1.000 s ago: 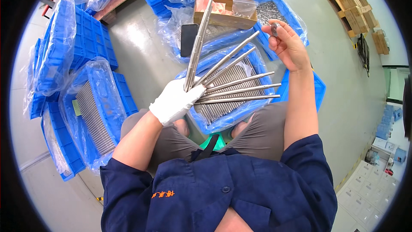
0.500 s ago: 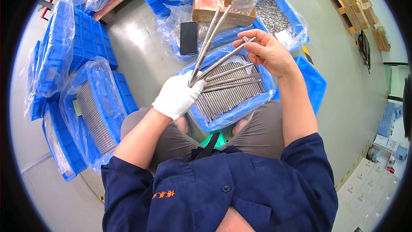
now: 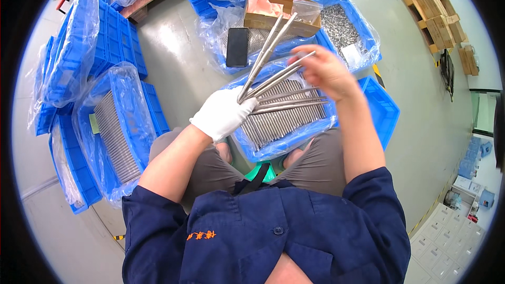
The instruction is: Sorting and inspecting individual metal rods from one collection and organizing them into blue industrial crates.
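My left hand [image 3: 223, 114], in a white glove, is closed round the near ends of several thin metal rods [image 3: 269, 52]. They fan out from the fist: two point up and away, the others lean to the right. My bare right hand [image 3: 327, 71] is beside the far tips of the right-leaning rods. Motion smears its fingers, so I cannot make out whether they grip anything. Below the rods, between my knees, stands a blue crate lined with clear plastic [image 3: 259, 154]. Rows of similar metal rods [image 3: 279, 123] lie in it.
Beyond the crate are a black phone [image 3: 237, 47], a cardboard box [image 3: 263, 21] with pink material, and a crate of small metal parts [image 3: 339, 25]. Blue crates [image 3: 113, 42] are stacked at left, near another crate of rods [image 3: 117, 137]. A blue bin [image 3: 386, 108] stands at right.
My right hand has moved slightly right and down from the tip of one rod, where its fingers were pinching a small metal piece. The right-leaning rods have drawn closer together.
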